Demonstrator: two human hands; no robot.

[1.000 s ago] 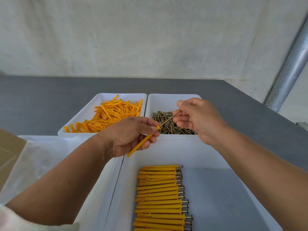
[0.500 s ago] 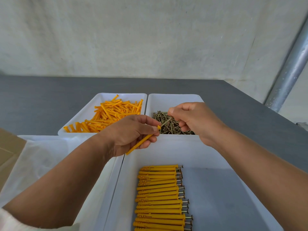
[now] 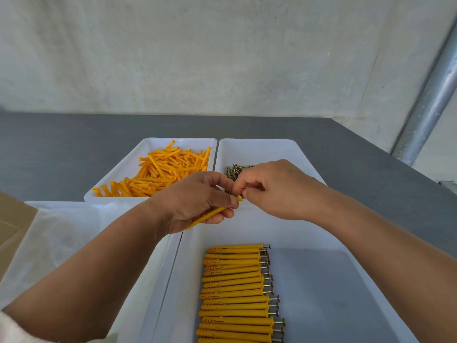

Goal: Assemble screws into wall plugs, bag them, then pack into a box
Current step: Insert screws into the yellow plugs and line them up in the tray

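Grip: our left hand (image 3: pixel 195 201) pinches orange wall plug (image 3: pixel 210 215) mid-shaft; our right hand (image 3: pixel 277 191) pinches its collar end, over screw tray (image 3: pixel 259 146) near rim.

Nothing readable here, honestly. No lettering, numbers or logos that I can make out on the white trays (image 3: pixel 259 149), the orange wall plugs (image 3: pixel 170 169) or the bit of cardboard box (image 3: pixel 14 219) at the left edge.
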